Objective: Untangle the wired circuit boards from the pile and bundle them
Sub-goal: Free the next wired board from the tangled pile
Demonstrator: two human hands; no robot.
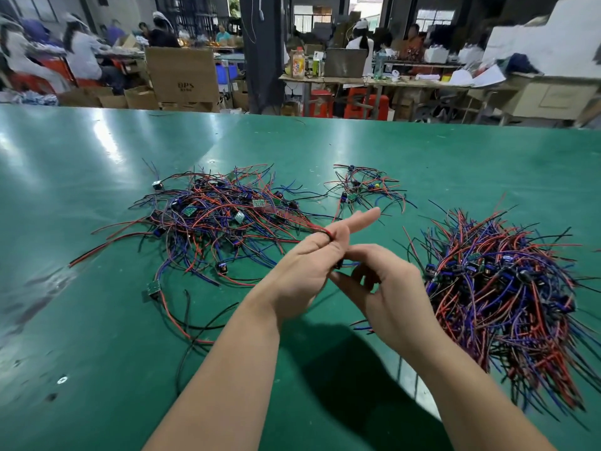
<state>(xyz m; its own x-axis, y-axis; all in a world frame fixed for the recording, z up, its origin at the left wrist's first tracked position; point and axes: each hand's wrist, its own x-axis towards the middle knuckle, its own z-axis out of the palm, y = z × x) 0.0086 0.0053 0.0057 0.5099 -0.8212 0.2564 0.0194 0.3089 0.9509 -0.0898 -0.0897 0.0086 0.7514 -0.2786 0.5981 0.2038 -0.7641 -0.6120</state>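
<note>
Wired board (340,264) is held above the table at frame centre, between both hands. Its small black part is pinched by the curled fingers of the right hand (387,291), with a blue lead trailing out. Red wires (312,226) are stretched up-left toward the pile and clamped between fingers of the left hand (302,265), which has one finger stuck out straight toward upper right. Tangled pile (221,216) of red, blue and black leads with small green boards is spread centre-left, just beyond the left hand. Smaller cluster (364,190) is seen upper centre, apart from the pile. Dense heap (497,294) of the same wired boards is laid at right, near the right hand. Stray board (153,287) with red and black leads is seen at the pile's lower left edge. Green table (97,369) is glossy, with glare at upper left. Cardboard boxes (183,74), benches and blurred people are seen along the top.
</note>
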